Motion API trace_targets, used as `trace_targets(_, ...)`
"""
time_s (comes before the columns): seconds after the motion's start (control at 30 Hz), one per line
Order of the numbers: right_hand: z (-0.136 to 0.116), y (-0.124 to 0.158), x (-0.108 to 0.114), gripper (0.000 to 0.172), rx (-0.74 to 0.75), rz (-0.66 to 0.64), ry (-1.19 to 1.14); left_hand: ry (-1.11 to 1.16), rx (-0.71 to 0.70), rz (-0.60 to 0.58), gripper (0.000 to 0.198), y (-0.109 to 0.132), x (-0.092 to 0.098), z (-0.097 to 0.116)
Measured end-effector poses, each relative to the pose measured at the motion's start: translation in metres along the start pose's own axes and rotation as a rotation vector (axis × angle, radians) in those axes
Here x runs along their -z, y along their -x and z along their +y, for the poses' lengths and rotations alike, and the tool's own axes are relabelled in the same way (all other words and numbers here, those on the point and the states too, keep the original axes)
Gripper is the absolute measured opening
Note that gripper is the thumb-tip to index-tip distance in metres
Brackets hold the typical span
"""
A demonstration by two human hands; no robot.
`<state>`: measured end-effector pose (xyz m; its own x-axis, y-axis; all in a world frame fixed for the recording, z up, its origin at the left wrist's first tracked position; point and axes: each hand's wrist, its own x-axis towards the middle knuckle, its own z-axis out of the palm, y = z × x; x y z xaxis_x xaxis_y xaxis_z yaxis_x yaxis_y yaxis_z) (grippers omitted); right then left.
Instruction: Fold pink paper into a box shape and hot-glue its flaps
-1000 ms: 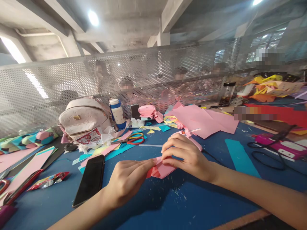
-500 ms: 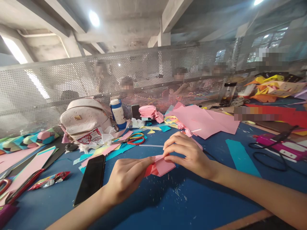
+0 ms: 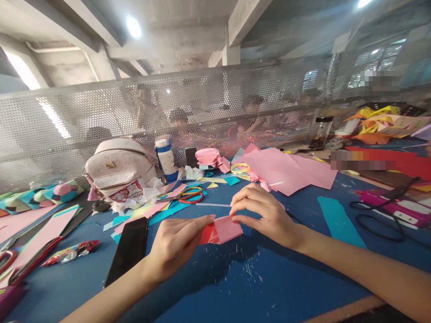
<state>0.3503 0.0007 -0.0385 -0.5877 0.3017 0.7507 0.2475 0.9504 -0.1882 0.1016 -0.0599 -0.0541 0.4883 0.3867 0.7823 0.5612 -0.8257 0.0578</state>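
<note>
A small piece of folded pink paper [image 3: 229, 229], with a redder part at its left, is held over the blue table in front of me. My left hand [image 3: 177, 242] is closed on its left end, thumb and forefinger along the top edge. Fingers of my right hand [image 3: 262, 215] pinch the upper right corner, the other fingers curved above it. Beyond my hands lie scissors [image 3: 188, 195] with yellow and red handles, among blue, pink and yellow paper scraps [image 3: 175, 211]. To the left of my left hand is a black phone [image 3: 128, 251].
A backpack [image 3: 117, 163] and a bottle [image 3: 166, 161] stand before a perforated metal screen [image 3: 202, 98]. Large pink sheets [image 3: 286, 170] lie at the back. On the right are a blue paper strip [image 3: 340, 222] and a magenta power strip [image 3: 393, 208] with a black cord.
The folded paper has turned slightly and now shows its pink face flatter. My left fingertips have drawn a little left along its edge; the right hand has hardly moved.
</note>
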Motion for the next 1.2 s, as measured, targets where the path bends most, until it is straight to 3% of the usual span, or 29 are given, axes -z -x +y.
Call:
trace_targets(0.37,0.0028,0.0006,-0.0024,0.005,0.002,-0.012,0.020,-0.006,0.001,0.001,0.039,0.0013,-0.0004,-0.0035)
trace_targets(0.6,0.0058,0.0024,-0.0024,0.014,0.023,-0.014,0.059,-0.024,0.012,0.019,0.035,0.0001,0.0005,-0.0046)
trace_targets(1.2,0.0069,0.0022,-0.0035,0.005,0.058,-0.016,0.067,-0.031,-0.007,-0.003,0.032,-0.0017,0.0027,-0.0045)
